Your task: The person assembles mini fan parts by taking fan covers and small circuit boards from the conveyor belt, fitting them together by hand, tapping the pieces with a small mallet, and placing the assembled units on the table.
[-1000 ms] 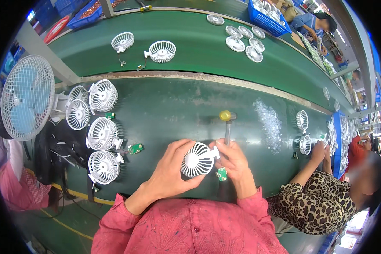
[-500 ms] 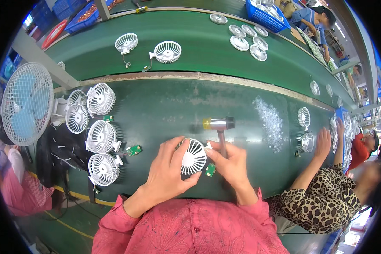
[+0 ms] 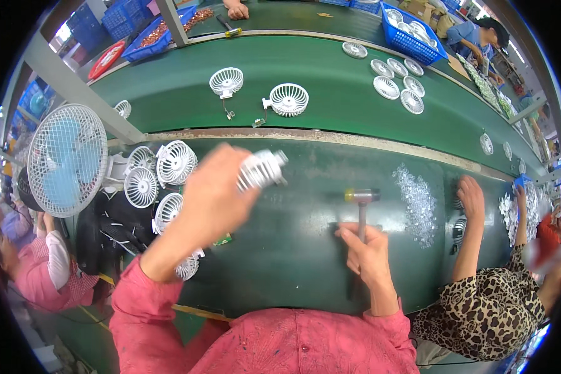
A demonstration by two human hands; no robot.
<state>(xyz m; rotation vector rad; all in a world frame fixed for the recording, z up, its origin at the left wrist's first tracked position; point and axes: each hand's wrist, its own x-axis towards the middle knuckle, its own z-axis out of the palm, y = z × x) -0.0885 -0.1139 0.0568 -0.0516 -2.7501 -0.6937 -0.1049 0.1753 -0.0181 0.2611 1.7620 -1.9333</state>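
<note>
Clock read with 12 pointing away from the wearer. Left hand (image 3: 213,192): fingers closed round a white cage (image 3: 260,170), which sits at its 2 o'clock and appears raised over the counter (image 3: 287,249); both blurred, exact fingertip contact cannot be told. Right hand (image 3: 369,254): thumb and fingers closed on the hammer (image 3: 362,212), its head at the hand's 12 o'clock. Step, as judged: shifting the cage with the left hand while the right keeps the hammer out of the way. A firm hold on the solid rim should serve better than squeezing thin ribs, with the hammer kept well apart from the cage. Any wire on this piece is not made out; worth watching for snags. Edges: rail (image 3: 274,134) beyond the left hand at 12; other cages (image 3: 176,163) close by at its 10, so approach them from above; green board (image 3: 225,239) beside the left forearm, easily brushed by a sleeve. Best room lies between the two hands. From the hammer head, clear bits (image 3: 416,209) lie near at 3, and a co-worker's hand (image 3: 472,198) farther out, also at 3; wide rightward swings inadvisable.
</note>
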